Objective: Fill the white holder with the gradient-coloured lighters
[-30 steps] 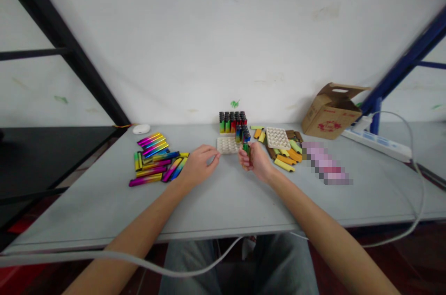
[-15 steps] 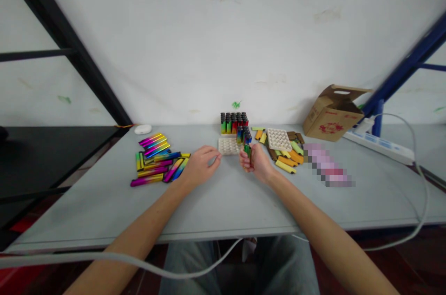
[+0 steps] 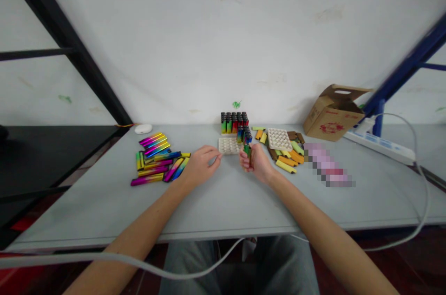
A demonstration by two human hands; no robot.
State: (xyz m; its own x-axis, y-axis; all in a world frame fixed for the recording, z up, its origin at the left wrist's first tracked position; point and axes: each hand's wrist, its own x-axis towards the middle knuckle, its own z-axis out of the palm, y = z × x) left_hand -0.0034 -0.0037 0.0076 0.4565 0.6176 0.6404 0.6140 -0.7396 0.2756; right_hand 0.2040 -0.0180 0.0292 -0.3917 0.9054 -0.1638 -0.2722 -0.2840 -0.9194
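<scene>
Gripping a slim multicoloured lighter [image 3: 247, 150] upright in the right hand [image 3: 256, 163], fingers [image 3: 245, 161] closed around its lower part, dark top poking out just above them. Left hand [image 3: 199, 167] holding nothing, low over the table [image 3: 104, 220] just beside the right hand, its fingers [image 3: 216, 157] loosely curled and partly open. Fingertips right at a white moulded tray [image 3: 229, 145], contact impossible to tell from this angle.

Directly behind the right hand, a small cluster of upright lighters [image 3: 244, 136], next to a block of upright lighters [image 3: 233, 123] in tight rows near the table's back edge. To the right of the hand, a second white tray with round holes [image 3: 279, 139] resting on a heap of yellow, orange and brown lighter casings [image 3: 287, 158]. Toward the left, well apart from the right hand, a spread of metallic rainbow-gradient casings [image 3: 153, 158] lying flat, just beside the left hand. Near the back left corner, a white oval object [image 3: 143, 128]. Along the back right edge, an open cardboard box [image 3: 332, 114] and a white power strip [image 3: 379, 147], with a pixelated patch [image 3: 327, 165] on the table in front of them. Hanging past the front edge, a grey cable [image 3: 121, 258].
</scene>
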